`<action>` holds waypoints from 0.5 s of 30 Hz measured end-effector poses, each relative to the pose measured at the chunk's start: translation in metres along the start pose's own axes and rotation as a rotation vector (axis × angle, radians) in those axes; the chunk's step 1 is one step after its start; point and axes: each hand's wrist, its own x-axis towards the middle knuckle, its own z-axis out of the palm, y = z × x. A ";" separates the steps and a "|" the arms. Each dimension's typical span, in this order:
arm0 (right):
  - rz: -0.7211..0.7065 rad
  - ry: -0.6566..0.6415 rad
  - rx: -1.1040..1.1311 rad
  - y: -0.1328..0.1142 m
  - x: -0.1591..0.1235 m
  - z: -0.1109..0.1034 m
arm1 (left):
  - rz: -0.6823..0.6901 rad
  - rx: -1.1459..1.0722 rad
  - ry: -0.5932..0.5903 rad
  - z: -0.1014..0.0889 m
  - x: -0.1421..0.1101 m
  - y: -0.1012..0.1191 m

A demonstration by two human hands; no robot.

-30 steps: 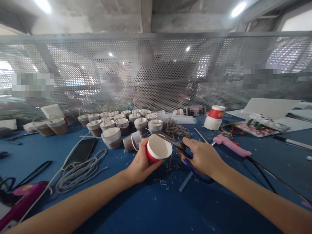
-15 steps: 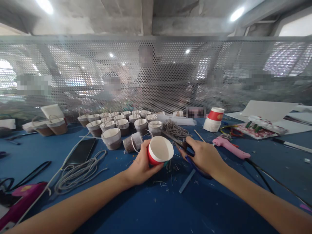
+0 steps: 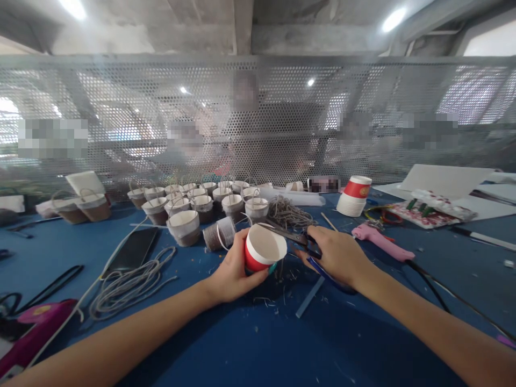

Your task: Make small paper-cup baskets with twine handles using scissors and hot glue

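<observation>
A red paper cup (image 3: 255, 260) with a white inside is gripped in my left hand (image 3: 234, 269), its mouth tilted toward me. My right hand (image 3: 336, 258) is closed round the handles of a pair of scissors (image 3: 296, 236) with dark blades and blue on the handles. The blades point left and reach to the cup's far rim; whether the rim lies between them I cannot tell. Just beyond my left hand, a small twine-wrapped cup (image 3: 220, 235) with a handle lies on its side. A tangle of brown twine (image 3: 291, 212) sits behind the scissors.
Several handled cups (image 3: 201, 207) stand in a group at the back. To the right are stacked paper cups (image 3: 352, 201) and a pink glue gun (image 3: 381, 243) with its cord. A phone (image 3: 135, 248) and coiled cord (image 3: 124, 287) lie left. A perforated screen (image 3: 258, 123) rises behind.
The scissors' blades have opened and moved left to the cup's far rim. The cup has barely shifted in my left hand.
</observation>
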 end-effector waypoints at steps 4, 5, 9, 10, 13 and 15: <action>-0.001 -0.014 -0.024 -0.001 -0.001 0.001 | 0.002 -0.028 -0.008 0.000 0.000 0.001; -0.004 -0.021 -0.028 -0.001 -0.001 0.001 | 0.001 -0.032 -0.007 0.000 0.000 0.000; -0.022 -0.062 -0.022 -0.002 -0.001 0.000 | -0.003 -0.079 -0.041 -0.002 -0.002 -0.002; -0.025 -0.071 -0.015 -0.002 -0.001 -0.001 | -0.005 -0.106 -0.057 -0.002 -0.002 -0.003; -0.032 -0.098 0.005 -0.002 -0.001 -0.002 | -0.017 -0.201 -0.089 -0.004 -0.002 -0.004; -0.036 -0.103 0.010 -0.002 -0.002 -0.003 | -0.020 -0.250 -0.093 -0.004 -0.002 -0.004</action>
